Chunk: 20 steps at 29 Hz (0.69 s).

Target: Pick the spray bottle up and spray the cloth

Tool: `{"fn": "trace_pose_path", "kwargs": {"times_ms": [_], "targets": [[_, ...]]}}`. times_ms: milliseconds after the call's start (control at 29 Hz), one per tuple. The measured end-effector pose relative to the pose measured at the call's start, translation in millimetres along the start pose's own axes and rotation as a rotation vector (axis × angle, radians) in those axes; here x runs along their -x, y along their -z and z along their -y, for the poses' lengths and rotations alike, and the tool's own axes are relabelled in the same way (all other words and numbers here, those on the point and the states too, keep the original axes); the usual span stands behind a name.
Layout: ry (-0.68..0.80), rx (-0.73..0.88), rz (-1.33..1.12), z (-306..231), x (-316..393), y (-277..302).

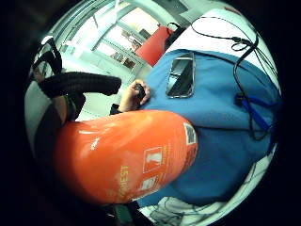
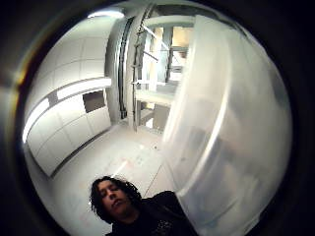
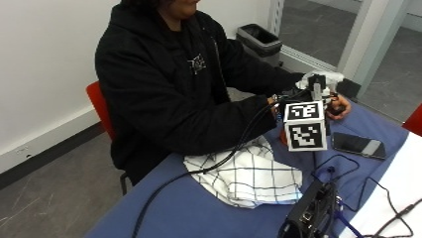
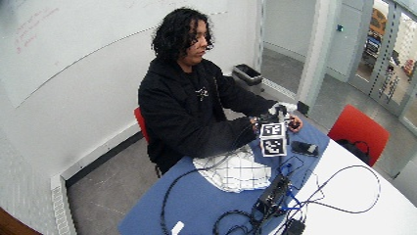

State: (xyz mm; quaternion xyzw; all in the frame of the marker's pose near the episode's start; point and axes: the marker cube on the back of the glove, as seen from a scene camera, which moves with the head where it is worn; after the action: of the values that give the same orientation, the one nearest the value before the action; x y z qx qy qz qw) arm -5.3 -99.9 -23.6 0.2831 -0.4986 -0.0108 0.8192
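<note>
The spray bottle (image 3: 318,79) has a white head and an orange body (image 1: 122,155). My gloved right hand (image 3: 288,100) grips it and holds it upright above the blue table (image 3: 198,208), just past the cloth. In the little finger side palm view the orange body sits close to the palm, with a black gloved finger (image 1: 80,84) curled beside it. The thumb side palm view is largely filled by the white spray head (image 2: 231,132). The cloth (image 3: 247,173) is white with a dark grid. It lies crumpled on the table in front of the person.
The bare left hand (image 3: 340,104) holds a small black object beside the bottle. A phone (image 3: 358,145) lies on the table past the cloth. A black box (image 3: 310,213) with cables stands at the near edge. A red chair (image 4: 355,129) stands behind the table.
</note>
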Motion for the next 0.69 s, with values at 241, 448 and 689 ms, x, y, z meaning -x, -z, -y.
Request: {"fn": "trace_pose_path", "kwargs": {"times_ms": [241,448,689], "targets": [[-0.009,0.009,0.011,0,-1,0],[-0.058,0.057,0.038,0,-2,1],[-0.172,0.141,-0.168,-3,-8,30]]}}
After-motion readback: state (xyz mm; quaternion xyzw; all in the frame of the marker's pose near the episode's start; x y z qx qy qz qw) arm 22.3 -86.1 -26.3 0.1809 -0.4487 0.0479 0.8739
